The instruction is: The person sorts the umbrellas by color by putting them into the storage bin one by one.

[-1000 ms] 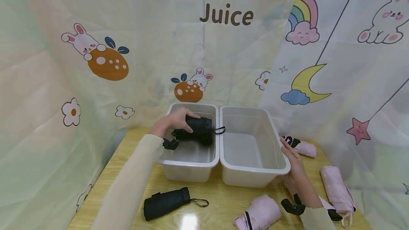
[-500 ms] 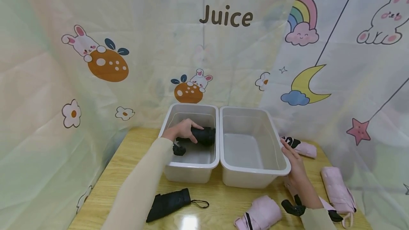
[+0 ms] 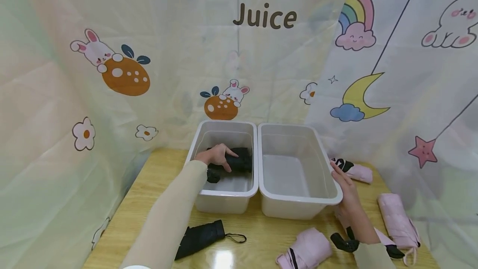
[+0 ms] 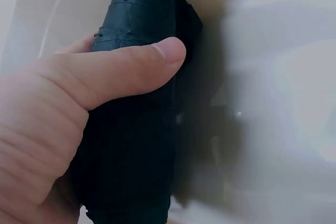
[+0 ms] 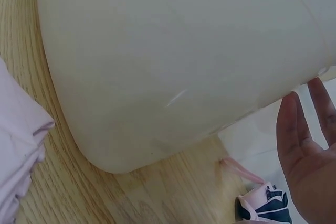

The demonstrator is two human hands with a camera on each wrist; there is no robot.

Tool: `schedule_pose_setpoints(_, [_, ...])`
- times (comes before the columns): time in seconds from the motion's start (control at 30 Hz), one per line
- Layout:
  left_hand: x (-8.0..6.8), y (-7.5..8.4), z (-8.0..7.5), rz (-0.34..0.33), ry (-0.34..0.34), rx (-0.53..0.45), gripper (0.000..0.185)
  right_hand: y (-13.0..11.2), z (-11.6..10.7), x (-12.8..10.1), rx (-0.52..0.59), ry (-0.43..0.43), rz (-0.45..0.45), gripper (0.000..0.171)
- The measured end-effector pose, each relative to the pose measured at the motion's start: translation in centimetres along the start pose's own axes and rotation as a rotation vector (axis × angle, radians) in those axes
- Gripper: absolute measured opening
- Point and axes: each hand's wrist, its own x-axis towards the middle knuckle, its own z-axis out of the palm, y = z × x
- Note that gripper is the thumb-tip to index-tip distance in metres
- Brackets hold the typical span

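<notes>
Inside the left bin [image 3: 225, 193], my left hand [image 3: 218, 155] holds a black folded umbrella [image 3: 240, 161] that lies crosswise low in it. Up close in the left wrist view, the thumb wraps over the umbrella's dark fabric [image 4: 131, 145], and the other fingers are mostly hidden behind it. More black fabric [image 4: 190, 22] shows just past its edge. My right hand [image 3: 347, 188] rests with fairly straight fingers against the outer right side of the right bin [image 3: 295, 206]. The right wrist view shows those fingertips [image 5: 290, 103] at the bin's wall.
Another black folded umbrella [image 3: 201, 238] with a wrist loop lies on the wooden table [image 3: 149, 194] in front. Pink folded umbrellas lie around the right side: one at the front [image 3: 308, 249], one at the far right [image 3: 397, 219], one behind the right bin [image 3: 360, 173].
My left hand has gone down deeper into the left bin with the black umbrella and slightly to the right. The right hand has stayed against the right bin.
</notes>
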Motion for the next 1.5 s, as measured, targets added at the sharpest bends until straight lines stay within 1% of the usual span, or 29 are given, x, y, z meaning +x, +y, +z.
schedule_pose_setpoints(0.13, [0.1,-0.4,0.5,-0.024,-0.038,0.002,0.058,0.0,0.0,-0.3,0.008,-0.010,0.014,0.050])
schedule_pose_setpoints(0.23, [0.1,-0.7,0.7,-0.030,-0.051,0.009,0.057,0.1,0.1,-0.4,0.032,-0.025,0.007,0.050])
schedule_pose_setpoints(0.37, [0.5,-1.0,0.7,-0.047,-0.044,0.019,0.057,0.0,0.3,-0.3,0.039,-0.037,-0.008,0.048])
schedule_pose_setpoints(0.47, [0.8,-1.1,0.6,-0.050,-0.020,0.032,0.057,-0.2,0.3,0.0,0.049,-0.042,-0.015,0.047])
schedule_pose_setpoints(0.6, [1.0,-1.2,0.6,-0.027,-0.015,0.054,0.058,-0.4,0.4,0.3,0.057,-0.041,-0.008,0.046])
schedule_pose_setpoints(0.73, [1.1,-1.4,0.4,-0.019,-0.031,0.081,0.059,-0.6,0.4,0.4,0.060,-0.051,0.008,0.046])
schedule_pose_setpoints(0.87, [1.2,-1.3,0.2,-0.004,-0.028,0.105,0.060,-0.8,0.5,0.7,0.041,-0.046,-0.010,0.045])
schedule_pose_setpoints(1.0, [1.3,-1.4,0.0,-0.016,-0.017,0.147,0.060,-1.0,0.7,1.1,0.031,-0.053,-0.018,0.046])
schedule_pose_setpoints(1.07, [1.4,-1.4,0.1,-0.020,-0.018,0.161,0.060,-0.9,0.8,1.1,0.061,-0.060,-0.010,0.047])
schedule_pose_setpoints(1.17, [1.6,-1.2,0.3,-0.003,-0.031,0.171,0.060,-0.7,0.6,0.9,0.117,-0.055,-0.002,0.044])
schedule_pose_setpoints(1.23, [1.9,-1.1,0.7,0.005,-0.041,0.172,0.061,-0.6,0.3,0.6,0.134,-0.053,-0.004,0.043])
schedule_pose_setpoints(1.4, [2.0,-1.3,1.3,0.004,-0.054,0.194,0.062,-0.4,-0.1,0.2,0.077,-0.061,0.003,0.043])
schedule_pose_setpoints(1.5, [1.9,-1.2,1.4,0.000,-0.056,0.206,0.062,-0.3,0.0,0.0,0.056,-0.041,0.020,0.045])
